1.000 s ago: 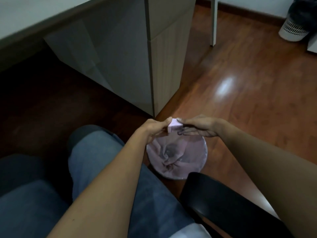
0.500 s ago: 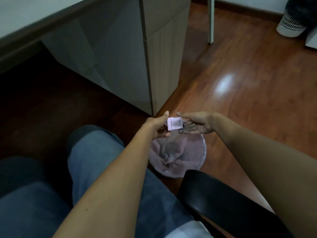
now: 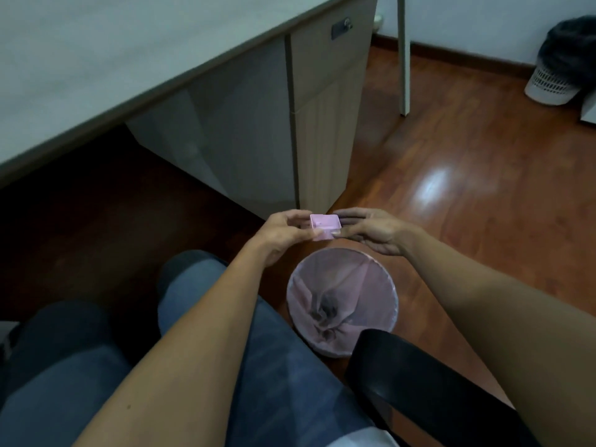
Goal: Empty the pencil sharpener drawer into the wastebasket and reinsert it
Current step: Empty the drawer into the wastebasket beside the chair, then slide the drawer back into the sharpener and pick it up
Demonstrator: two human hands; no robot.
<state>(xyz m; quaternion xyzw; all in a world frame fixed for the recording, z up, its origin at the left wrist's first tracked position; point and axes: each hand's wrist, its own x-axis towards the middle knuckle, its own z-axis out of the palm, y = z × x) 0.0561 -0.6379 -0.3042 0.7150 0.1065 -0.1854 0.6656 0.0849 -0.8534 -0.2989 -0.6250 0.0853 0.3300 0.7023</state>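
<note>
A small pink sharpener drawer (image 3: 325, 226) is held upright, open side up, between both hands above the floor, a little beyond the wastebasket. My left hand (image 3: 283, 235) pinches its left side with thumb and fingers. My right hand (image 3: 371, 230) touches its right side with fingertips, palm down. The round wastebasket (image 3: 388, 287) with a pink liner stands on the floor just below and nearer me. The sharpener body is not in view.
A desk top (image 3: 96, 59) and its drawer cabinet (image 3: 322, 124) rise ahead. A black chair armrest (image 3: 419, 382) lies at lower right, my legs in jeans (image 3: 274, 366) at lower left. A white basket (image 3: 548, 82) sits far right on the wooden floor.
Both hands lifted the drawer up and away from over the basket. The drawer turned from tipped over to open side up.
</note>
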